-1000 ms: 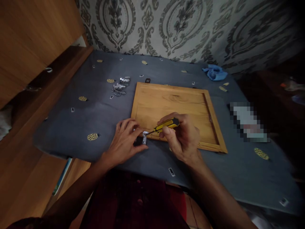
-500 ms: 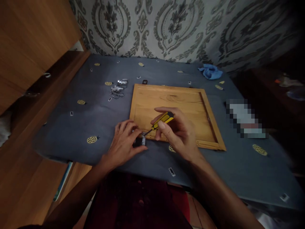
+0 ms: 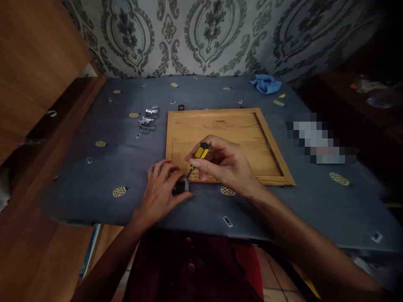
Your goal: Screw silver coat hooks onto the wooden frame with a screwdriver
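Note:
My right hand (image 3: 225, 163) grips a yellow and black screwdriver (image 3: 201, 152) by its handle, thumb against fingers. The shaft slants down to a small metal hinge (image 3: 187, 183) at the near left corner of a framed wooden panel (image 3: 217, 130). Around that hinge my left hand (image 3: 162, 184) is closed, its thumb on the near side and fingers on the panel's edge. The hinge's far part is hidden by the fingers. The panel lies flat on a grey-blue patterned cloth (image 3: 119, 163).
Several loose metal hinges (image 3: 147, 119) lie to the panel's left. At the back right is a crumpled blue cloth (image 3: 266, 84). A blurred-out flat item (image 3: 317, 138) sits right of the panel. A wooden cabinet (image 3: 37, 50) stands along the left side.
My right hand has shifted left and the screwdriver is now held more upright, its tip still at the hinge. The left hand keeps its hold. The whole view has turned slightly.

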A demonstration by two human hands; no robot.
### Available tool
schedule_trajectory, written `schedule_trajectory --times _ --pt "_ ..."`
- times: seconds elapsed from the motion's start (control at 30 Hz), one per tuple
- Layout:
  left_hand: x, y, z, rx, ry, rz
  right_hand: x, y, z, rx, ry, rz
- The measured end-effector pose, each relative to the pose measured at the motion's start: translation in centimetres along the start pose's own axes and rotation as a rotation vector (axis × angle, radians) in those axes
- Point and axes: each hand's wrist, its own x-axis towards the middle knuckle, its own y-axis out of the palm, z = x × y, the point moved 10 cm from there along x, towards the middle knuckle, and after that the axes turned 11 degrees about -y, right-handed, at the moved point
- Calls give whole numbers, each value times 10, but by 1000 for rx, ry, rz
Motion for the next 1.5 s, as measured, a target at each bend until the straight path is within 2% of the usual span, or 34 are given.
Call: schedule_trajectory --times 0.23,0.47,0.67,0.87,1.13,1.33,1.5 --pt "0 -1 0 -15 16 -8 1 5 5 13 -18 118" --pt "-1 -1 0 -23 22 -11 5 1 -2 26 -10 44" --pt "0 -2 0 -9 11 -7 6 2 1 97 -15 36" --pt "0 -2 0 -19 3 -5 -2 1 3 62 -57 74" --pt "0 0 1 -9 20 -5 -4 -7 1 122 -76 -53" --pt "0 -1 0 8 39 -12 -6 -24 7 59 -131 -228" --pt "0 -1 1 -2 30 -5 -5 -21 4 74 -120 -202"
